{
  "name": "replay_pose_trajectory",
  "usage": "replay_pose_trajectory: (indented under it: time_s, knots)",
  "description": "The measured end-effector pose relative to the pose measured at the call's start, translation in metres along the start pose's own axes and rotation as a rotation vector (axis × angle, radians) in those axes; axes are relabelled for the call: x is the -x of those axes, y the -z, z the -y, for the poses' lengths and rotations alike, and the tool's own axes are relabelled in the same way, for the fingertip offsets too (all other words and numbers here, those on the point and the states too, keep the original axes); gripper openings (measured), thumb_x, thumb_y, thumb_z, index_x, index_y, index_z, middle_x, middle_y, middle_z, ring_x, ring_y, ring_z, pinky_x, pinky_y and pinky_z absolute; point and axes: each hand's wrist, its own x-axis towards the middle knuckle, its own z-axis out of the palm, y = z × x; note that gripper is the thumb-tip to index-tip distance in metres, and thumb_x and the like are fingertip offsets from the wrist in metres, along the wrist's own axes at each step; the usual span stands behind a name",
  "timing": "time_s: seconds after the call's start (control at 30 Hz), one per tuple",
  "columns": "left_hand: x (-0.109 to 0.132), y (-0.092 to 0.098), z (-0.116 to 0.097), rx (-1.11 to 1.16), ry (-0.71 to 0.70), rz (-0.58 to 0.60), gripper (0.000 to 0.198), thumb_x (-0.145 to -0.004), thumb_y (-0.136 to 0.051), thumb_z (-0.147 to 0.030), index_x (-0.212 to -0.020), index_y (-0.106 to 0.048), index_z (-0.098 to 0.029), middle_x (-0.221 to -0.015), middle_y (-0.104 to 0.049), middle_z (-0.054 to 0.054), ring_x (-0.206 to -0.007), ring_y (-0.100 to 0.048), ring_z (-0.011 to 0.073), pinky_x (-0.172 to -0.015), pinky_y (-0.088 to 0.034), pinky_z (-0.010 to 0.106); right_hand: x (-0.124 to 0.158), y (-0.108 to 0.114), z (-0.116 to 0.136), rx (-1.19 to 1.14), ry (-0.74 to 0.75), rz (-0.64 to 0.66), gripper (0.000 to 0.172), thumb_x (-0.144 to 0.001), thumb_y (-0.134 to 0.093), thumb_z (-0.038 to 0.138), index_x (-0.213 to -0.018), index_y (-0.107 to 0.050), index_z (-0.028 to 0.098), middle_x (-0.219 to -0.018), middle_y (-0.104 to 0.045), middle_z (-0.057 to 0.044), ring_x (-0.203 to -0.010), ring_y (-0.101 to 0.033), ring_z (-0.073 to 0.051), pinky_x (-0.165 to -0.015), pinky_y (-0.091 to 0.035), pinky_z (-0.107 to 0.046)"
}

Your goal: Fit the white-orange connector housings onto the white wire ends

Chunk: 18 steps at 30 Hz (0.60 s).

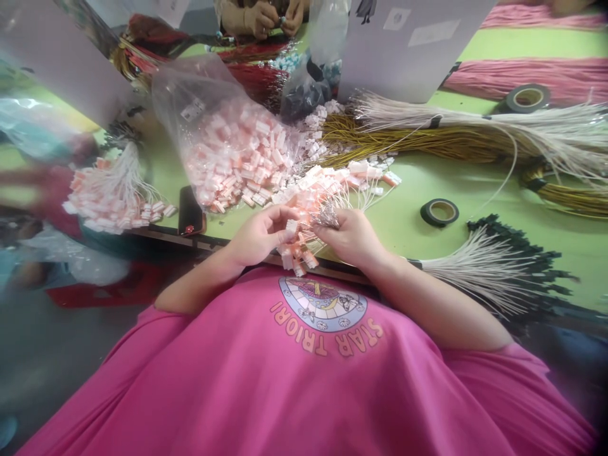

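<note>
My left hand (pixel 260 235) pinches a small white connector (pixel 291 226) between thumb and fingers, close to the table's front edge. To its right, my right hand (pixel 349 235) is closed around a bunch of thin wires with silvery ends (pixel 327 215). White and orange connectors (pixel 297 254) hang below and between the two hands. More wires with connectors (pixel 363 174) fan out just behind them. A clear plastic bag (pixel 240 149) of pale orange and white connectors lies behind my left hand.
A wire bundle with connectors (pixel 116 196) and a dark phone (pixel 190 212) lie left. Black tape (pixel 439 212), grey tape (pixel 527 98), black-ended white wires (pixel 479 266) and yellow wires (pixel 446 142) are right. Another person's hands (pixel 273 18) work at the back.
</note>
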Motion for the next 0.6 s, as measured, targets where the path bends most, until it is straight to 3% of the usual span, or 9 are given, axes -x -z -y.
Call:
replay_pose_trajectory:
  time_s: [0.23, 0.43, 0.6]
  knots:
    - [0.0002, -0.0011, 0.0021, -0.050, -0.040, -0.023, 0.024, -0.080, -0.065, -0.020, -0.103, -0.062, -0.016, -0.094, -0.067, 0.005, -0.077, -0.065, 0.0119, -0.073, -0.056, 0.025, -0.0012, -0.0009, 0.0023, 0.040, -0.060, 0.005, 0.021, -0.075, -0.057, 0.028, -0.057, -0.052, 0.017, -0.055, -0.045, 0.004, -0.055, -0.041, -0.009, -0.052, -0.034, -0.025]
    - [-0.0012, -0.0022, 0.0039, -0.212, -0.118, -0.070, 0.021, -0.078, -0.069, -0.022, -0.098, -0.070, -0.016, -0.100, -0.071, 0.006, -0.084, -0.067, 0.0150, -0.077, -0.056, 0.027, -0.0012, 0.0015, -0.0016, -0.072, -0.001, 0.038, 0.019, -0.079, -0.058, 0.031, -0.068, -0.063, 0.016, -0.065, -0.059, 0.001, -0.063, -0.052, -0.011, -0.062, -0.042, -0.026]
    - [-0.0038, -0.0080, 0.0033, -0.289, -0.159, -0.066, 0.023, -0.078, -0.069, -0.021, -0.100, -0.072, -0.018, -0.098, -0.072, 0.006, -0.086, -0.068, 0.0170, -0.080, -0.056, 0.030, 0.0004, -0.0003, -0.0053, -0.075, 0.015, 0.040, 0.017, -0.079, -0.058, 0.029, -0.070, -0.064, 0.016, -0.067, -0.061, 0.000, -0.065, -0.055, -0.012, -0.062, -0.044, -0.026]
